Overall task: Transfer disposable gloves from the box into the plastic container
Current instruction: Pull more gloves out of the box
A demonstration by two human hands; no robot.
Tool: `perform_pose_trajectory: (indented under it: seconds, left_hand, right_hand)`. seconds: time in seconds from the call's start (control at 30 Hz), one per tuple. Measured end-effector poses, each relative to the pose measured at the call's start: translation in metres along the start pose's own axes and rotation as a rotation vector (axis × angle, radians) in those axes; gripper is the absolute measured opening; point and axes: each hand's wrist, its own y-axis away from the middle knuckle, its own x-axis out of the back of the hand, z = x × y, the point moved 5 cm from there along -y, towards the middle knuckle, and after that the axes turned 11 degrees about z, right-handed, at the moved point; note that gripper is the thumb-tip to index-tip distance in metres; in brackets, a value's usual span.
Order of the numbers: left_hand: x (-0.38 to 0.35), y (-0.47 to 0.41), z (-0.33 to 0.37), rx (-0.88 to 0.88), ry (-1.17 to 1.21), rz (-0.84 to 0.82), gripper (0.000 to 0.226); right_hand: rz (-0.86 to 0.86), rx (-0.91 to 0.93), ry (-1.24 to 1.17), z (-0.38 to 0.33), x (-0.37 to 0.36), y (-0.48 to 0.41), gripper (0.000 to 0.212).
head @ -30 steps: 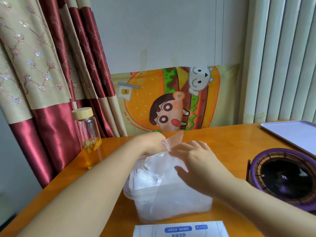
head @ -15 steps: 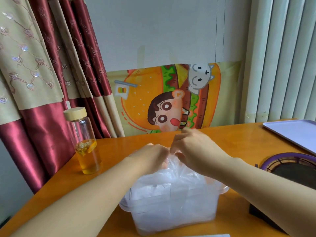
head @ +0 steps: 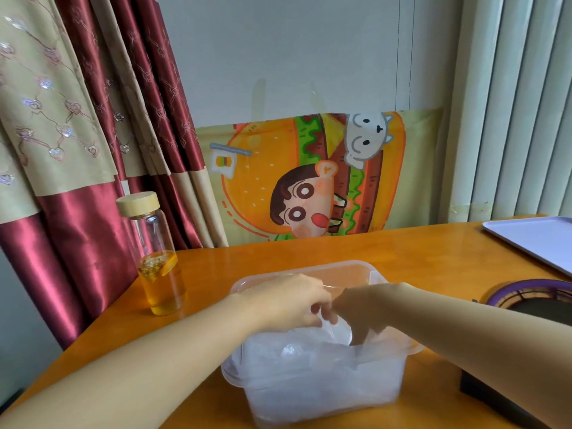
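Head view: the orange table [head: 402, 258] carries the clear plastic container [head: 356, 266], heaped with filmy gloves [head: 303, 376]. The left hand [head: 288, 301] and right hand [head: 362, 311] meet above it, both pinching one glove's film, probably to tuck it down inside.

- plastic container [head: 340, 265]: translucent, milky white.
- disposable gloves [head: 309, 360]: clear, whitish film.
- surface [head: 418, 258]: glossy orange wood.
- glass bottle [head: 161, 258]: clear, amber liquid, pale wooden cap.
- curtain [head: 77, 227]: maroon and beige, embroidered hearts.
- cartoon poster [head: 263, 181]: orange, green, brown.
- tray [head: 538, 236]: lilac.
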Motion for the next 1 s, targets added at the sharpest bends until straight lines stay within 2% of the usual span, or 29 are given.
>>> perform_pose_trajectory:
  seconds: [0.03, 0.1, 0.17, 0.27, 0.4, 0.47, 0.5, 0.57, 0.6, 0.67, 0.8, 0.9, 1.0]
  left_hand:
    - [-0.005, 0.001, -0.003, 0.095, 0.114, -0.108, 0.022]
    - [-0.015, 0.007, -0.007, 0.221, 0.161, -0.315, 0.036]
    - [-0.024, 0.014, -0.010, 0.264, 0.048, -0.477, 0.048]
    - [-0.037, 0.019, -0.013, 0.281, -0.101, -0.596, 0.050]
    - [-0.055, 0.025, -0.017, 0.270, -0.217, -0.666, 0.059]
    - [-0.062, 0.025, -0.020, 0.281, -0.216, -0.667, 0.055]
    - [-0.062, 0.025, -0.021, 0.294, -0.199, -0.648, 0.051]
    - [-0.060, 0.024, -0.021, 0.336, -0.171, -0.588, 0.045]
    - [-0.059, 0.024, -0.020, 0.333, -0.173, -0.583, 0.043]
    - [-0.061, 0.024, -0.019, 0.334, -0.174, -0.635, 0.047]
    - [-0.058, 0.027, -0.019, 0.333, -0.251, -0.678, 0.073]
    - [-0.056, 0.029, -0.017, 0.310, -0.294, -0.714, 0.074]
    - [-0.055, 0.031, -0.018, 0.305, -0.292, -0.733, 0.073]
  right_hand:
    - [-0.005, -0.004, 0.017, 0.000, -0.001, -0.001, 0.056]
    - [-0.011, -0.034, 0.050, 0.001, -0.002, -0.002, 0.052]
    - [-0.035, -0.048, 0.100, 0.000, -0.007, -0.005, 0.048]
    - [-0.066, -0.056, 0.205, -0.001, -0.013, -0.006, 0.042]
    - [-0.015, -0.079, 0.377, 0.001, -0.009, -0.001, 0.032]
    - [0.126, -0.046, 0.430, -0.003, 0.004, 0.004, 0.025]
    - [0.213, -0.007, 0.403, -0.006, 0.010, 0.005, 0.025]
    - [0.313, 0.029, 0.177, -0.012, 0.022, 0.007, 0.031]
    - [0.294, 0.031, 0.043, -0.014, 0.022, 0.005, 0.035]
    - [0.157, 0.053, -0.081, -0.016, 0.013, -0.001, 0.042]
    - [-0.141, 0.019, 0.033, -0.010, -0.026, -0.019, 0.043]
    - [-0.162, 0.004, 0.103, -0.006, -0.037, -0.027, 0.049]
    - [-0.148, -0.005, 0.014, -0.003, -0.038, -0.030, 0.062]
